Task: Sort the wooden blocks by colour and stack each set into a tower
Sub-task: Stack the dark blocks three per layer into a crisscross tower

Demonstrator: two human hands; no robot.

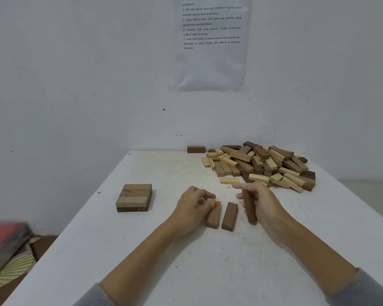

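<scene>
Step, by my judgement: laying a brown layer, centre frame. My left hand (195, 206) pinches the first brown block (214, 215); the second block (229, 216) lies beside it; my right hand (263, 205) grips the third block (249, 208), which next needs flush, parallel placement. Mixed pile (263, 166) sits upper right.

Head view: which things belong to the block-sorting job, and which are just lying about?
Job: left hand, right hand, held brown block, two laid brown blocks, started stack, mixed heap, lone dark block.
Lying about: wall sheet, blurred red thing beside the table.
</scene>
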